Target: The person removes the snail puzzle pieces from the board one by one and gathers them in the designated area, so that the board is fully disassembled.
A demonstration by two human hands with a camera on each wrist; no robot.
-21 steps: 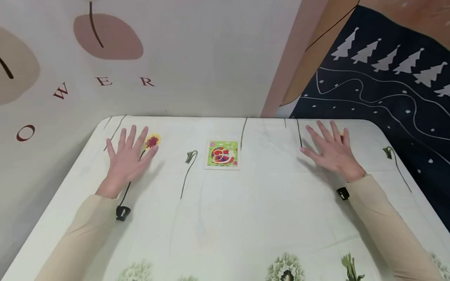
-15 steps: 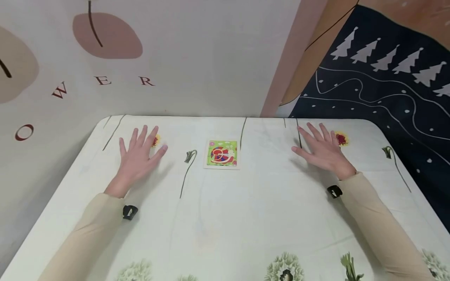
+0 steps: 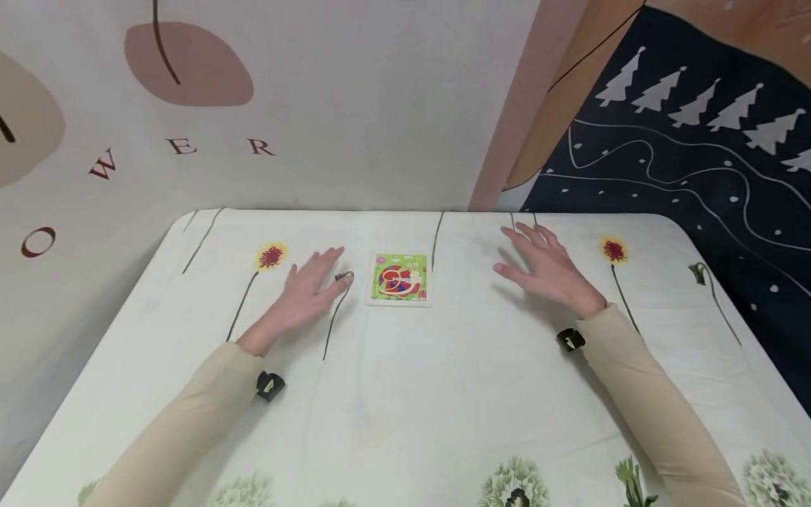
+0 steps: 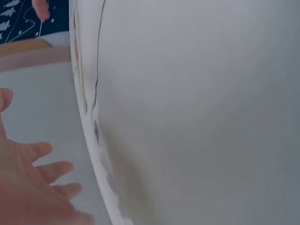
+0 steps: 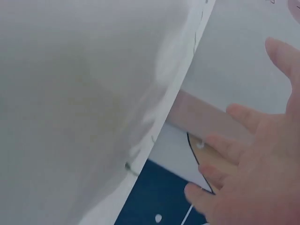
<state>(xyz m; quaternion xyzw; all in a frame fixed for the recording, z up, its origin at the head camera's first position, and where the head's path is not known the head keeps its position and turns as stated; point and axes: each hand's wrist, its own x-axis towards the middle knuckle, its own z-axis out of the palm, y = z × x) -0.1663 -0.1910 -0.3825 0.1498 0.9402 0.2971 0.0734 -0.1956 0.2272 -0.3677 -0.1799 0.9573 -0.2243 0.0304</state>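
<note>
A small square puzzle board [image 3: 399, 279] with a colourful snail picture on green lies flat near the far side of the white-covered table [image 3: 431, 380]. My left hand [image 3: 308, 290] hovers left of the board, fingers extended and thumb toward it, with nothing held. To the board's right, farther away than the left hand, my right hand [image 3: 546, 267] is also in the air, fingers spread and holding nothing. Both wrist views show the hands with bare, extended fingers. In the left wrist view the board appears only as a thin edge [image 4: 79, 70].
Printed flowers, such as a yellow-and-red one [image 3: 272, 256], and thin stems decorate the tablecloth. Behind the table hangs a pale patterned cloth [image 3: 367, 141], with a dark blue tree-print cloth [image 3: 690, 162] at the right. Each wrist bears a black device [image 3: 270, 386].
Both hands have moved inward toward the board, the left hand rightward and the right hand leftward. The puzzle board stays where it was.
</note>
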